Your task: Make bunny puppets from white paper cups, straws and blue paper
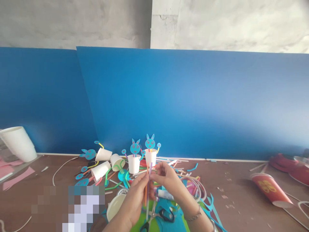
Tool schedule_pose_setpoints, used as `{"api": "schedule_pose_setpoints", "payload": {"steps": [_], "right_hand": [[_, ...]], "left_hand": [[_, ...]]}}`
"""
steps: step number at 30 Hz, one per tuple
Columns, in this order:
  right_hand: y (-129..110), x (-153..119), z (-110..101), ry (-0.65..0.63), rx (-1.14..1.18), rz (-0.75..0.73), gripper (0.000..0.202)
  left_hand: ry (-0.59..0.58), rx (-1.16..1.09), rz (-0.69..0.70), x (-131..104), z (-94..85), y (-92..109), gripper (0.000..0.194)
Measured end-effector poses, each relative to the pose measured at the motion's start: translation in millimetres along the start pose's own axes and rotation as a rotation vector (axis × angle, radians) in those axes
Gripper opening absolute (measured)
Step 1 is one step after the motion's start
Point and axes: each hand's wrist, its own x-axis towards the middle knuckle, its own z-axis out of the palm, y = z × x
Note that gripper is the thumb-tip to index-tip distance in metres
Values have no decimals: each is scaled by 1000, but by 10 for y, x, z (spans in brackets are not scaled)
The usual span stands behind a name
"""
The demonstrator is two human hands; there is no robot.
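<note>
Blue panels (193, 103) stand behind the brown worktop (231, 183). Over scissors (154, 215), the left hand (138, 191) pinches an orange straw (145, 191) and a purple straw (149, 190), upright and side by side; the right hand (166, 177) has its fingers close together at their tops (whether they grip, I cannot tell). Just beyond, two white cups (134, 164) hold blue rabbit faces (135, 148).

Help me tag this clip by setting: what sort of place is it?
Probably a craft workspace: the left hand holds straws, scissors lie by cut blue paper, and white paper cups with blue rabbit faces stand beyond.
</note>
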Motion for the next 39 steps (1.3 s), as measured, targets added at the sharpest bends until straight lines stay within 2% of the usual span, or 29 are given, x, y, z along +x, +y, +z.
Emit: {"api": "schedule_pose_setpoints", "payload": {"steps": [4,10,15,19,29,39], "right_hand": [[-100,-25,1,-115,180,31,39],[-193,-62,-38,-154,163,12,35],[-299,-127,-126,-352,146,53,34],[-350,-172,-147,-419,193,58,32],[-370,-153,-76,-205,182,53,25],[-355,-152,-90,-251,183,73,26]], "left_hand": [[-54,-17,-31,-1,29,-66,43],[-113,125,-3,-34,66,-65,47],[-152,226,35,-35,51,-61,43],[-186,196,-14,-31,34,-72,43],[-166,39,-85,-83,74,-28,39],[-196,38,-107,-81,66,-43,44]]}}
